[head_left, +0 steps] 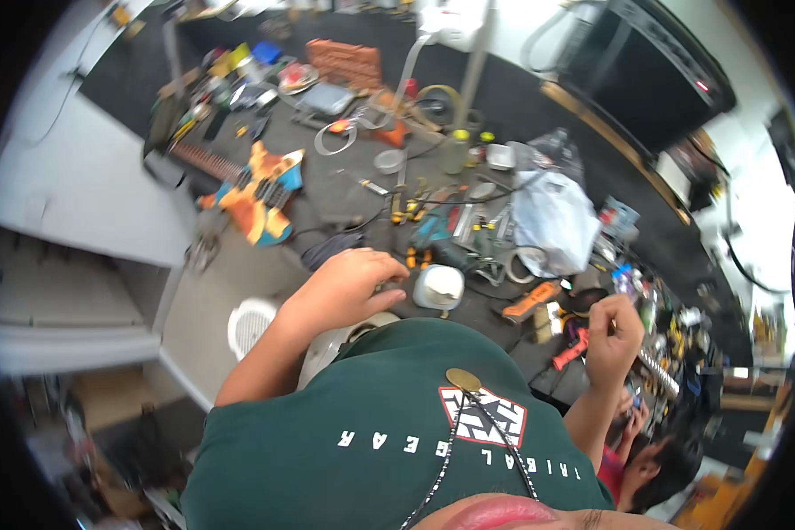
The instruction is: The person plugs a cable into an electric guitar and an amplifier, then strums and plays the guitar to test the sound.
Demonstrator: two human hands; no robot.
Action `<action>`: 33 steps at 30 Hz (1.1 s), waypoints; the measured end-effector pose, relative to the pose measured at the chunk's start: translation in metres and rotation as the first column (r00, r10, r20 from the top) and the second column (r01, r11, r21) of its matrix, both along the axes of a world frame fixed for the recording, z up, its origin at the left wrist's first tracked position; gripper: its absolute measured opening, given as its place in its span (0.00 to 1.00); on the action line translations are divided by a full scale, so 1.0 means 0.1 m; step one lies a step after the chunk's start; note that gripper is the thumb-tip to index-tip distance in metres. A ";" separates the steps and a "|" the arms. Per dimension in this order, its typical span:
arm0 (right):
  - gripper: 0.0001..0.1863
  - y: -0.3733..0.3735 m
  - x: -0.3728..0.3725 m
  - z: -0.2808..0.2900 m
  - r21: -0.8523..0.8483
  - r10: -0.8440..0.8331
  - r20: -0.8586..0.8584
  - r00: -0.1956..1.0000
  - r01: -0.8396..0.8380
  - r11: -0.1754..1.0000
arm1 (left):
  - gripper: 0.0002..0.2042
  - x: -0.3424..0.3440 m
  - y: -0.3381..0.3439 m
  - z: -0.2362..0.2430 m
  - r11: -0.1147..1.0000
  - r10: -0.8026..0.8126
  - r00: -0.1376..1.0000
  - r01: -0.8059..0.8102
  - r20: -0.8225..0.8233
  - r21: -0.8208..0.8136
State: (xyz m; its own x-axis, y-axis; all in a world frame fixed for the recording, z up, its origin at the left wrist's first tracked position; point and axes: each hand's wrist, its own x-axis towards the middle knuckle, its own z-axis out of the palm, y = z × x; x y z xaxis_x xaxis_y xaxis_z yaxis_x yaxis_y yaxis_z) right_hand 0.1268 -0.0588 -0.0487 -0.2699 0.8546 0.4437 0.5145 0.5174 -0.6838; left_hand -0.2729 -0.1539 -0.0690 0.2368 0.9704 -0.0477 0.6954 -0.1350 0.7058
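My left hand [359, 281] reaches in over the near edge of the dark workbench, its fingers loosely bent and apart from the thumb, with nothing visible in it. Just right of its fingertips stands a small tub with a white top [439, 287]. A dark cloth-like item [331, 250] lies beyond that hand. My right hand [615, 334] is raised at the right, fingers curled into the palm; whatever may be inside is hidden. Next to it are a red-handled tool [571, 350] and an orange-and-black tool [531, 302]. The picture is somewhat blurred.
Pliers [409, 205] and other hand tools crowd the bench [327, 196]. Farther off lie a white plastic bag [552, 221], an orange-and-blue object [261, 194] and an orange case [344, 64]. A white stool seat [253, 328] stands at the left. Another person [658, 464] is at the lower right.
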 end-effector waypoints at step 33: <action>0.17 -1.11 -4.41 -0.75 -0.579 0.631 0.150 0.761 -0.449 0.681 | 0.17 -3.74 -1.59 -2.74 0.827 -0.014 0.998 -0.021 -0.057 -0.562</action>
